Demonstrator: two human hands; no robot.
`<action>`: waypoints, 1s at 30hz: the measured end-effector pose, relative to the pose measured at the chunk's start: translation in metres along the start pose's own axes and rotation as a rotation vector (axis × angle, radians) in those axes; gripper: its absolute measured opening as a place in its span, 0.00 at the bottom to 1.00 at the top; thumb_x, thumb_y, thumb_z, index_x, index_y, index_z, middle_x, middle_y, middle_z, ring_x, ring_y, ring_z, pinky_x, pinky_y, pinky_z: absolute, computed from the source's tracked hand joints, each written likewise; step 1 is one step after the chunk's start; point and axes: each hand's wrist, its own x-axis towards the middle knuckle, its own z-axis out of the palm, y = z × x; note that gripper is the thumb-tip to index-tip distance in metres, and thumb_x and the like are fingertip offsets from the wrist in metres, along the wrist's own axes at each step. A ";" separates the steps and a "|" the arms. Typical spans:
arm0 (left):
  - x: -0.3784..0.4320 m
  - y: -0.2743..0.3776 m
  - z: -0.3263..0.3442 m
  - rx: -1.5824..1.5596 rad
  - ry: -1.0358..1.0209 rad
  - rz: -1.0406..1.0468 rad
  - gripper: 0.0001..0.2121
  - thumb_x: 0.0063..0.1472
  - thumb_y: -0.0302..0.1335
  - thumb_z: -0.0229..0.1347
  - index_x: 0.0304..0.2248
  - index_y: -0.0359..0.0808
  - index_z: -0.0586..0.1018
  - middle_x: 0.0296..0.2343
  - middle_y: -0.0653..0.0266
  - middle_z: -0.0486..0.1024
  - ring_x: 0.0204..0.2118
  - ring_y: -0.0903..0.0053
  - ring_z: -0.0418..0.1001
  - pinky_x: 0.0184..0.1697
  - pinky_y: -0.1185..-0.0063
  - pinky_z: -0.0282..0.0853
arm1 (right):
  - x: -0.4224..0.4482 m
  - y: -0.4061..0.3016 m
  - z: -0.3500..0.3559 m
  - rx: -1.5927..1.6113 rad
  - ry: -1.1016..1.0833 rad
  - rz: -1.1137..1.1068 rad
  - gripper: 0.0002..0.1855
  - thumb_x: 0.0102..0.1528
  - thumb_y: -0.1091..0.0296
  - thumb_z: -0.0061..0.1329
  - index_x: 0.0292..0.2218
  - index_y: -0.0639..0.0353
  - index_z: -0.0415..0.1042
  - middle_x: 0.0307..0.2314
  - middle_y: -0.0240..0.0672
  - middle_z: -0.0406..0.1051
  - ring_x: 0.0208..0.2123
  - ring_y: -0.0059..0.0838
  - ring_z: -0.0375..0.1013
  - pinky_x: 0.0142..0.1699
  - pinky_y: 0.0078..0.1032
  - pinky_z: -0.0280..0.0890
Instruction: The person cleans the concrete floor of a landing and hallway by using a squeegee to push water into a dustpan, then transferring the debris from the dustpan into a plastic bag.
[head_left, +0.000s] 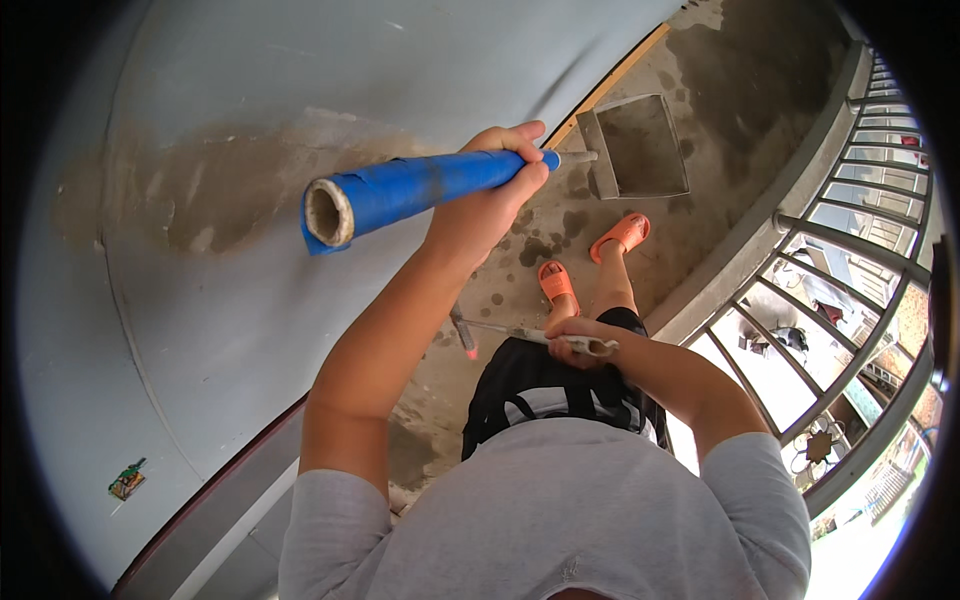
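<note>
My left hand (499, 180) is closed around a blue-wrapped tubular handle (427, 186), whose open hollow end faces the camera. A thin grey rod runs from its far end to a long-handled dustpan (643, 146) on the concrete floor. In front of the black shorts, my right hand (576, 341) grips a whitish pole (592, 345) with a ragged, open end. That pole narrows towards a dark brush-like piece with a reddish tip (465, 334), low beside the wall; its exact kind is unclear. My fingers partly cover both handles.
A stained light-blue wall (247, 300) stands at the left, with a wooden strip (615, 75) along its base. A curved metal railing (855, 247) on a concrete curb (750, 225) borders the right. My feet, in orange slides (556, 281), stand on the spotted floor near the dustpan.
</note>
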 end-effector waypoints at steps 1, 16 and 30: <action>-0.006 -0.001 -0.002 0.001 0.005 0.000 0.04 0.49 0.19 0.50 0.27 0.35 0.68 0.42 0.49 0.63 0.47 0.66 0.60 0.48 0.76 0.56 | 0.006 -0.004 0.005 0.081 0.036 0.033 0.12 0.48 0.64 0.41 0.18 0.58 0.57 0.12 0.25 0.57 0.11 0.14 0.58 0.15 0.08 0.57; 0.004 0.028 0.020 -0.130 0.078 0.066 0.05 0.49 0.21 0.52 0.27 0.34 0.69 0.42 0.49 0.62 0.42 0.72 0.63 0.41 0.81 0.62 | -0.152 0.126 -0.073 0.034 -0.205 -1.019 0.20 0.52 0.71 0.33 0.45 0.34 0.54 0.15 0.27 0.56 0.11 0.12 0.55 0.14 0.10 0.58; 0.096 0.050 0.089 -0.046 0.063 0.000 0.05 0.51 0.25 0.50 0.29 0.37 0.69 0.43 0.55 0.63 0.47 0.71 0.60 0.47 0.72 0.58 | -0.191 0.104 -0.080 0.164 -0.434 -1.078 0.17 0.53 0.69 0.34 0.43 0.35 0.53 0.14 0.26 0.55 0.11 0.12 0.55 0.13 0.07 0.54</action>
